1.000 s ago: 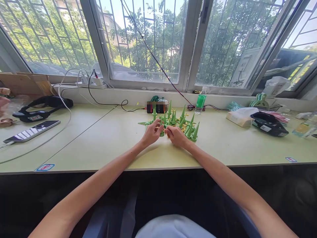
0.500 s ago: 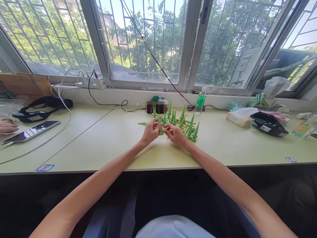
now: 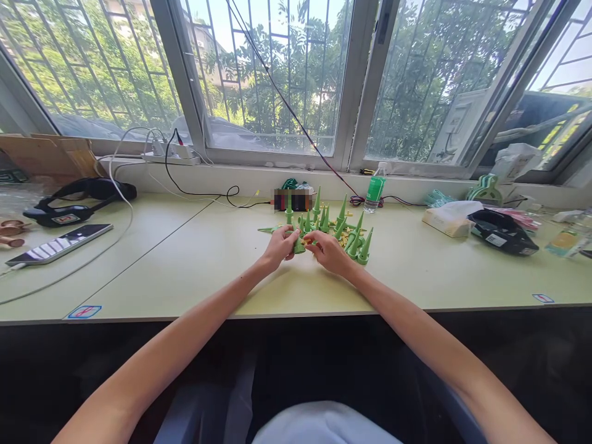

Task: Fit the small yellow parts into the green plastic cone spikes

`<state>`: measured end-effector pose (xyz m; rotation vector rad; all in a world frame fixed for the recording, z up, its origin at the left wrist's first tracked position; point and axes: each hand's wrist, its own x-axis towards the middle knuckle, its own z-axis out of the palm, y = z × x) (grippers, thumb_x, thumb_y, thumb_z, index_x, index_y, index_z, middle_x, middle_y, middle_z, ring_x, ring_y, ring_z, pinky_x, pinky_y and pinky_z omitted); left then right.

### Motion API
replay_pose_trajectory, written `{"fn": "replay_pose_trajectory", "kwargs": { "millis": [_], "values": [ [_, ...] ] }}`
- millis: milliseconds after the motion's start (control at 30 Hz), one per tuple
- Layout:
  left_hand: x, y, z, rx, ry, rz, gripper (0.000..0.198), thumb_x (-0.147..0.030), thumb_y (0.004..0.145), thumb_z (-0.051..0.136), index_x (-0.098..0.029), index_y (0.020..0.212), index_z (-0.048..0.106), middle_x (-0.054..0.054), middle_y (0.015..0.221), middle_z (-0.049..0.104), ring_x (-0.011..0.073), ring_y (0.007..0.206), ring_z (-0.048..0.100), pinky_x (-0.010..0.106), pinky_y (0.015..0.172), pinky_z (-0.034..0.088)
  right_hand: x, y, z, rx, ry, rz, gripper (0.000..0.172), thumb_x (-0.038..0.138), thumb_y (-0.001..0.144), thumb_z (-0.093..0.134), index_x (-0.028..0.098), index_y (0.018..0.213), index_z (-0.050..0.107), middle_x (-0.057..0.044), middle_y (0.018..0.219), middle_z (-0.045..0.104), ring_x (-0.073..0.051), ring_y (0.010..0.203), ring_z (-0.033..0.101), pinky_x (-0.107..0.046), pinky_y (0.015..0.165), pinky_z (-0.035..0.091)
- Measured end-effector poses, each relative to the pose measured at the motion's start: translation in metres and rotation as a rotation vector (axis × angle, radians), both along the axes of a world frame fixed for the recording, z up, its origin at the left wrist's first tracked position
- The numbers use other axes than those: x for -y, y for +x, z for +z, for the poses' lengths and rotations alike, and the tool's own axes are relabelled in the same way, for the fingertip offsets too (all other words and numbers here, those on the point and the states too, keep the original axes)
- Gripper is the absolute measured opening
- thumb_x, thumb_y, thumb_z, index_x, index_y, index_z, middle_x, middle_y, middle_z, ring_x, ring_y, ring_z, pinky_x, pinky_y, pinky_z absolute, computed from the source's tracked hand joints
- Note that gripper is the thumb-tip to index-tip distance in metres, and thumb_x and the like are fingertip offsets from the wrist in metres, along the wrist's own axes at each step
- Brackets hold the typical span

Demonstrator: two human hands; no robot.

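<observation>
My left hand (image 3: pixel 280 244) is closed around a green plastic spike (image 3: pixel 299 247), its wider end toward my right hand. My right hand (image 3: pixel 325 246) pinches a small yellow piece (image 3: pixel 306 242) close beside that end; whether the two touch I cannot tell. Behind and to the right of my hands, several more green cone-shaped spikes (image 3: pixel 353 239) stand upright in a cluster. One green spike (image 3: pixel 265 230) lies flat to the left of them. Small yellow pieces (image 3: pixel 345 241) are scattered among the standing spikes.
Behind the spikes lies a dark device (image 3: pixel 303 200) with a cable. A water bottle (image 3: pixel 375 189) stands by the window. To the right are a tissue box (image 3: pixel 446 220) and a black strap (image 3: pixel 502 231). A phone (image 3: pixel 60 245) and a black headset (image 3: pixel 69 203) lie left.
The spike in my left hand has tilted, its wide end swinging toward my right hand. My right hand barely moved. At the far left, another person's hand has left the view.
</observation>
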<state>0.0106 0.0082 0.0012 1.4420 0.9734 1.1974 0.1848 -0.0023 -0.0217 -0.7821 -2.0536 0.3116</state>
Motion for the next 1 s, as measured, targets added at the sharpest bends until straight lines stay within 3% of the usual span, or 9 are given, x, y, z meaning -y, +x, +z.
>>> {"fn": "replay_pose_trajectory", "kwargs": {
  "millis": [133, 333, 600, 1000],
  "values": [
    [0.001, -0.0005, 0.0001, -0.025, 0.019, -0.008, 0.026, -0.039, 0.085, 0.065, -0.017, 0.088, 0.051, -0.01, 0.048, 0.04, 0.0045, 0.035, 0.031, 0.017, 0.031, 0.026, 0.0, -0.0002, 0.0013, 0.017, 0.014, -0.042, 0.011, 0.027, 0.095, 0.052, 0.018, 0.096, 0.059, -0.005, 0.089, 0.066, -0.014, 0.07, 0.055, -0.026, 0.07, 0.041],
    [0.0042, 0.0011, -0.0022, -0.119, 0.135, -0.066, 0.026, -0.042, 0.085, 0.063, -0.019, 0.091, 0.05, -0.007, 0.056, 0.048, 0.0045, 0.035, 0.035, 0.017, 0.032, 0.028, 0.0006, -0.0007, 0.0016, 0.034, -0.042, -0.107, 0.027, 0.03, 0.097, 0.045, 0.02, 0.072, 0.048, 0.003, 0.061, 0.05, -0.011, 0.055, 0.041, -0.024, 0.058, 0.031],
    [0.0085, 0.0015, -0.0044, -0.24, 0.284, -0.095, 0.024, -0.042, 0.086, 0.06, -0.021, 0.092, 0.05, -0.005, 0.063, 0.056, 0.0049, 0.037, 0.039, 0.019, 0.035, 0.028, -0.0005, -0.0007, -0.0011, 0.052, -0.03, -0.16, 0.032, 0.029, 0.096, 0.044, 0.021, 0.065, 0.039, 0.003, 0.056, 0.046, -0.01, 0.051, 0.035, -0.025, 0.055, 0.027],
    [0.0033, 0.0011, -0.0068, -0.209, 0.264, -0.109, 0.026, -0.043, 0.086, 0.06, -0.021, 0.095, 0.051, -0.005, 0.065, 0.056, 0.0049, 0.036, 0.04, 0.019, 0.034, 0.029, -0.0001, -0.0016, 0.0003, -0.028, -0.086, -0.163, 0.026, 0.035, 0.095, 0.048, 0.019, 0.074, 0.05, 0.003, 0.06, 0.051, -0.01, 0.052, 0.04, -0.024, 0.055, 0.031]
  ]
}}
